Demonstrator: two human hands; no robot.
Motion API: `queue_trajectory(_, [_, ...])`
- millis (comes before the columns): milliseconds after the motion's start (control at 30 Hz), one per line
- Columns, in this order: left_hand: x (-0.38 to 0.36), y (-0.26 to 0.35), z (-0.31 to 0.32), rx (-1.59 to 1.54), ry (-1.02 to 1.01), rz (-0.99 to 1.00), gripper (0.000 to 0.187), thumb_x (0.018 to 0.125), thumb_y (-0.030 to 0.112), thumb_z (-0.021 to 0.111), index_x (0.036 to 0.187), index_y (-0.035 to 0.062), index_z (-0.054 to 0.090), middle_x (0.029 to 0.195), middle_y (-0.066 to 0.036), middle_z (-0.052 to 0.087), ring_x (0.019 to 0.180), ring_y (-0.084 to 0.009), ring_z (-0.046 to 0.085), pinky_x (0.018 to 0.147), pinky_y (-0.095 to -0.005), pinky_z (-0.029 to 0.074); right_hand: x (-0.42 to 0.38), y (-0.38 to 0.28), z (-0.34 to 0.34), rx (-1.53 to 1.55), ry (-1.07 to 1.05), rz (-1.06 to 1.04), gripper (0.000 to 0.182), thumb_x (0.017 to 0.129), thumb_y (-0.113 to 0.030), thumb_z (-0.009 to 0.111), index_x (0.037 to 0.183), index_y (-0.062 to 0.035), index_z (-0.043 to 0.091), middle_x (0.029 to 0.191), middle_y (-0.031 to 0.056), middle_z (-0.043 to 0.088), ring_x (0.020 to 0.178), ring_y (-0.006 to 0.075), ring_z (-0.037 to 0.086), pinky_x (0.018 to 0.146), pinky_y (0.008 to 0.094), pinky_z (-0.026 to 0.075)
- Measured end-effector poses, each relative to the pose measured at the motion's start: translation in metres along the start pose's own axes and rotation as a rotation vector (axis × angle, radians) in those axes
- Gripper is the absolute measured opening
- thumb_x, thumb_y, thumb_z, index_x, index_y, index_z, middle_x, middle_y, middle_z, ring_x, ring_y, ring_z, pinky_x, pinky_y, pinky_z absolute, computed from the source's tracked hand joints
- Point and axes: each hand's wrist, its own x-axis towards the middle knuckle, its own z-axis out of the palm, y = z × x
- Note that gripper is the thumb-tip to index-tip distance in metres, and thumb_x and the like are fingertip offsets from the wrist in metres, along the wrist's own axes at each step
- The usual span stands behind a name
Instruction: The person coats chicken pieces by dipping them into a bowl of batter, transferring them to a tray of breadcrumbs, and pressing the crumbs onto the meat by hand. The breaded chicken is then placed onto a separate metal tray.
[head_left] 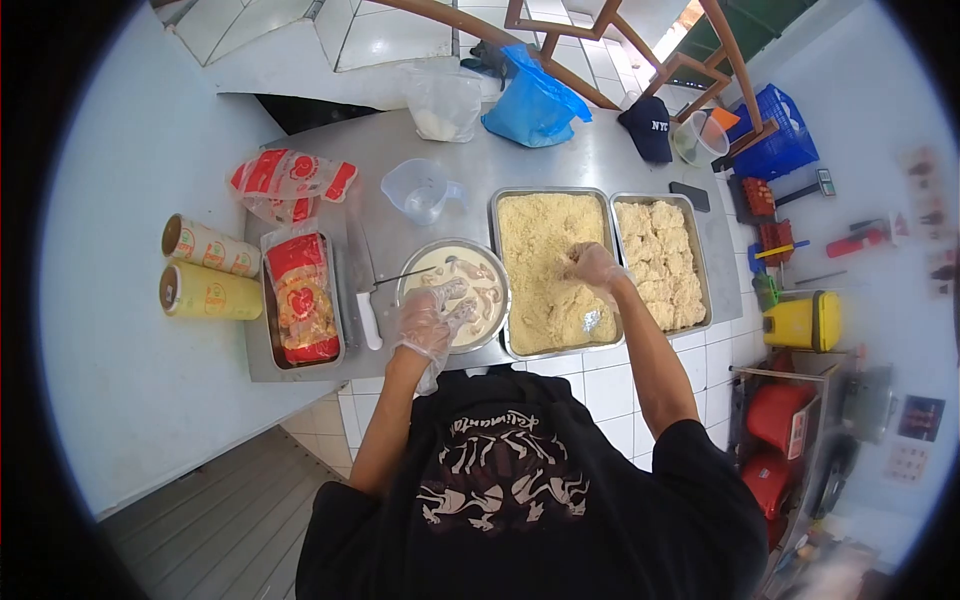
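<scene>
My left hand [428, 320], in a clear plastic glove, is over the near left side of a metal bowl [404, 279]. Its fingers are apart, reaching toward pale raw meat pieces [485, 290] that sit in a creamy white batter. A thin dark utensil handle [405, 274] leans across the bowl's rim. My right hand [598, 268], also gloved, is at the right side of a metal tray of yellowish crumbs [545, 230]. Its fingers are drawn together at the crumbs; what lies between them is hidden. Farther right, another tray holds rows of crumb-coated pieces [655, 260].
A knife [369, 320] lies left of the bowl, beside a tray with a red-labelled meat pack [300, 300]. Behind stand a clear measuring jug [420, 190], a white bag [442, 105] and a blue bag [535, 105]. Two film rolls [210, 290] lie at far left; a cap [648, 130] is back right.
</scene>
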Motion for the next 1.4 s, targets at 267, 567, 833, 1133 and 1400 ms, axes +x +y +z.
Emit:
queue_trajectory(267, [0.002,0.0,0.002,-0.01,0.039,0.052,0.04,0.083,0.028,0.075,0.115,0.0037,0.07,0.109,-0.017,0.071,0.096,-0.0284,0.068,0.086,-0.0369,0.053,-0.064,-0.001,-0.034,0.263,0.222,0.013,0.035,0.07,-0.017,0.081,0.098,0.0008,0.07,0.078,0.0095,0.068,0.071,0.0176,0.062,0.07,0.0311,0.051])
queue_trajectory(567, [0.002,0.01,-0.002,0.001,0.007,0.026,0.04,0.084,0.023,0.077,0.116,0.0011,0.07,0.111,-0.014,0.072,0.095,-0.0211,0.069,0.085,-0.0323,0.053,-0.112,-0.03,-0.118,0.537,0.392,-0.089,0.021,0.077,-0.005,0.079,0.096,0.0027,0.073,0.081,0.0039,0.071,0.071,0.0069,0.061,0.065,0.0246,0.05])
queue_trajectory(833, [0.001,0.009,0.007,0.15,0.04,0.045,0.039,0.083,0.024,0.078,0.115,0.0033,0.071,0.111,-0.014,0.072,0.097,-0.0222,0.068,0.086,-0.0337,0.053,-0.089,-0.013,-0.097,0.522,0.43,0.002,0.019,0.073,-0.012,0.083,0.082,-0.0004,0.072,0.072,0.0013,0.066,0.065,0.0057,0.055,0.058,0.0249,0.045])
queue_trajectory(1133, [0.007,0.005,0.011,-0.041,0.04,0.037,0.042,0.079,0.026,0.078,0.115,0.0057,0.07,0.109,-0.019,0.07,0.099,-0.0333,0.067,0.089,-0.0408,0.051,-0.087,0.03,-0.135,0.686,0.402,0.14,0.022,0.075,-0.016,0.082,0.088,-0.0005,0.071,0.078,0.0026,0.067,0.069,0.0096,0.059,0.064,0.0251,0.047])
queue_trajectory(1400, [0.017,0.025,0.014,-0.039,-0.01,-0.01,0.04,0.082,0.014,0.077,0.117,-0.0025,0.067,0.113,-0.016,0.071,0.102,-0.0242,0.067,0.091,-0.0351,0.052,-0.066,0.097,-0.193,0.81,0.51,-0.023,0.029,0.077,-0.011,0.083,0.099,0.0039,0.07,0.09,0.0063,0.072,0.075,0.0111,0.066,0.067,0.0238,0.054])
